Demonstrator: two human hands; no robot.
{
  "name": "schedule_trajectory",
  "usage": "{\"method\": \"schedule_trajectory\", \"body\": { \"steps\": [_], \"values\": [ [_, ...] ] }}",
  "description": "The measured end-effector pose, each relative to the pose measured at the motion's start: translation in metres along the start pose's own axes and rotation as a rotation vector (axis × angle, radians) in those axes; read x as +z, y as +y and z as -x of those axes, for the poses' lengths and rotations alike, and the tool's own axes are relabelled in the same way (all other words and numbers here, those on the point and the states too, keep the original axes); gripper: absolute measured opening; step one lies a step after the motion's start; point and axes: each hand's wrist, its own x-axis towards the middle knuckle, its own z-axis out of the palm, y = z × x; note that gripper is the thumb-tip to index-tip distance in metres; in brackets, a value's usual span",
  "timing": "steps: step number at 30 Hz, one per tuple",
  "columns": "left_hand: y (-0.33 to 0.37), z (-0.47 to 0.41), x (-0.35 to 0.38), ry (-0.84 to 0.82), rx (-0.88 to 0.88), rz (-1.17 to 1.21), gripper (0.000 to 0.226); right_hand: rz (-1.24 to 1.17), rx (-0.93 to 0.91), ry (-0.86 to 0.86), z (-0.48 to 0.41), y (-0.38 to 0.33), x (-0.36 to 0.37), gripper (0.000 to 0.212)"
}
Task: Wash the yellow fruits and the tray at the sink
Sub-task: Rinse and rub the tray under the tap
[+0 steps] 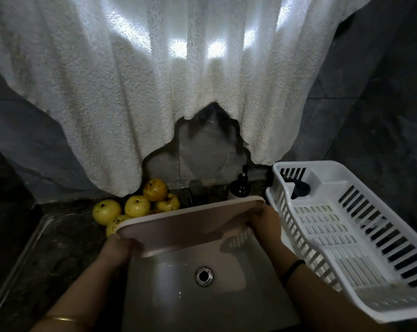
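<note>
I hold a pale pink tray (186, 224) tilted over the white sink (169, 288), its underside facing me. My left hand (121, 248) grips the tray's lower left corner. My right hand (262, 219) grips its upper right edge. Several yellow fruits (136, 206) with dark spots lie piled on the dark counter behind the sink's left side; the tray hides part of the pile. The sink's drain (204, 276) shows in the middle of the basin.
A white plastic dish rack (361, 238) stands on the counter to the right of the sink. A dark soap dispenser (240, 186) stands behind the sink, with the tap (196, 191) beside it. A white towel (169, 80) hangs over the back wall.
</note>
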Motion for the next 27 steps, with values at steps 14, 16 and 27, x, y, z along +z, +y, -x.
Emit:
{"method": "schedule_trajectory", "body": {
  "steps": [14,16,27],
  "values": [
    [0.03,0.031,0.005,0.041,-0.076,-0.106,0.033,0.137,0.012,-0.125,0.0,-0.003,-0.003,0.021],
    [0.029,0.032,0.004,0.008,-0.1,-0.107,0.035,0.185,0.008,-0.149,-0.001,-0.003,-0.004,0.018],
    [0.034,0.032,0.008,-0.134,-0.214,-0.032,0.02,0.177,0.062,-0.029,-0.016,-0.003,-0.007,0.011]
  ]
}}
